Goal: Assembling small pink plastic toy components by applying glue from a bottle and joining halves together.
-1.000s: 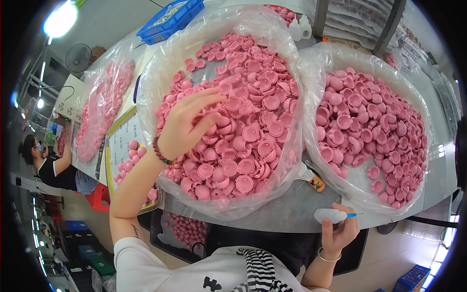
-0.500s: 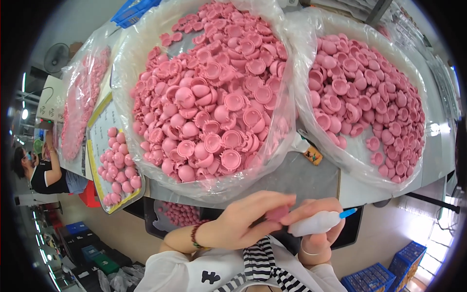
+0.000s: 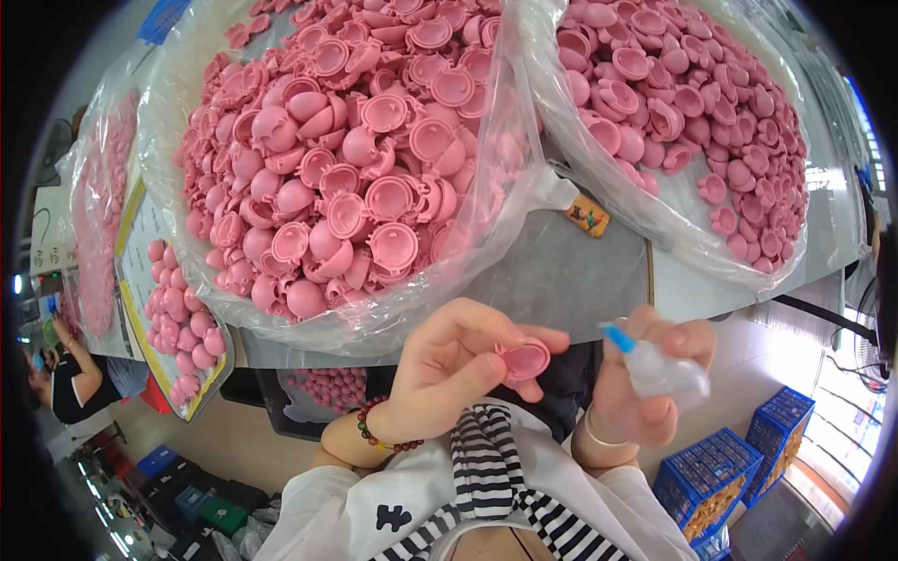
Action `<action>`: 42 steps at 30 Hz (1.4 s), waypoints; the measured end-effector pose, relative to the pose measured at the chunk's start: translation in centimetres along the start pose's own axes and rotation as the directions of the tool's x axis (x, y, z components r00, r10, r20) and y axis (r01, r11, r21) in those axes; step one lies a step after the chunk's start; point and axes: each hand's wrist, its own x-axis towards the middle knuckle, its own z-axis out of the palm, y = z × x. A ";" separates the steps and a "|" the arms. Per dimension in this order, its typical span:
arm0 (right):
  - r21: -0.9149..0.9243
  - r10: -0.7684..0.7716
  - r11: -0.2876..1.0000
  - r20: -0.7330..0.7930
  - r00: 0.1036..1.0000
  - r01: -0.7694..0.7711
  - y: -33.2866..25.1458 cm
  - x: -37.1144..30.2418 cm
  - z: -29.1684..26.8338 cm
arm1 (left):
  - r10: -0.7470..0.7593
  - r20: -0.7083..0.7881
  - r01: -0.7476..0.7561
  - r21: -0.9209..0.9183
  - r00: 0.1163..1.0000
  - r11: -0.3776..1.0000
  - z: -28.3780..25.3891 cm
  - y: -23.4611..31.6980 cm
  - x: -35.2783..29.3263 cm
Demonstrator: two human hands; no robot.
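My left hand (image 3: 449, 365) pinches a pink hollow half-shell (image 3: 527, 362) between thumb and fingers, its open side facing up toward me. To its right, my right hand (image 3: 645, 379) grips a small white squeeze bottle (image 3: 666, 376). The bottle's blue nozzle (image 3: 617, 338) points left toward the half-shell, with a gap between them. Both hands are raised in front of my chest, at the near edge of the grey table (image 3: 580, 280). Just beyond them a large clear plastic bag (image 3: 449, 285) lies spread open, heaped with pink half-shells (image 3: 393, 199).
A second open bag (image 3: 697, 257) of pink pieces lies at the right. Between the bags is an orange-labelled object (image 3: 587, 216). Pink balls (image 3: 182, 323) sit on a yellow-edged tray at left; a dark bin (image 3: 281, 411) below holds more. Blue crates (image 3: 708, 481) stand lower right. Another person (image 3: 79, 379) works far left.
My hands have moved apart. The bottle has turned so its blue nozzle points left instead of right, and the half-shell now shows its hollow side. The whole view has shifted.
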 end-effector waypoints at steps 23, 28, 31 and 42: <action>-0.393 -0.433 0.800 0.144 0.890 0.453 0.4 0.3 0.3 | 0.046 0.012 -0.047 0.244 0.999 0.969 0.0 0.4 0.1; -0.432 -0.379 0.776 0.264 0.887 0.459 0.6 0.3 0.0 | 0.057 0.026 -0.061 0.234 0.998 0.970 0.0 0.2 0.0; -0.445 -0.361 0.774 0.274 0.891 0.451 0.6 0.3 0.0 | 0.081 0.026 -0.085 0.246 0.996 0.965 -0.1 0.3 0.0; -0.469 -0.390 0.737 0.295 0.872 0.488 0.7 0.4 -0.3 | 0.175 -0.024 -0.144 0.464 0.984 0.874 0.2 0.4 0.0</action>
